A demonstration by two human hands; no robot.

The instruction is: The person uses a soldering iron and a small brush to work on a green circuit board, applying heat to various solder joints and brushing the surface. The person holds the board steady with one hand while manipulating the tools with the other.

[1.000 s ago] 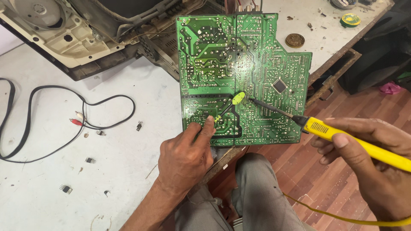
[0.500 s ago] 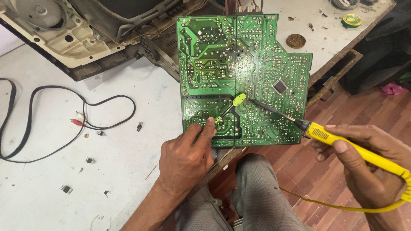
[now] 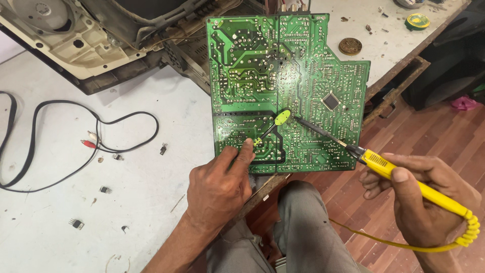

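From the head camera, a big green circuit board (image 3: 283, 86) lies flat on the white table (image 3: 126, 212), solder side up. Its near edge hangs a little past the table edge, just above the person's knee. The board looks thin, stiff and light. It could crack if bent, and the tiny metal dots on it are easy to hurt. I think the best place to hold it is by its bare edges or a plain corner, not on the small parts.

The left hand (image 3: 220, 184) rests on the near edge of the board. Its fingers are curled and close together, and they pinch a small tool with a yellow-green end (image 3: 281, 118) that lies on the board.

The right hand (image 3: 427, 202) is closed around a yellow soldering iron (image 3: 404, 179), held like a pen. The thin dark tip points at the middle of the board, just beside the yellow-green end. I cannot tell if the tip touches the board.

A black cable (image 3: 76, 136) with red and white plugs lies on the table, well apart from the board.
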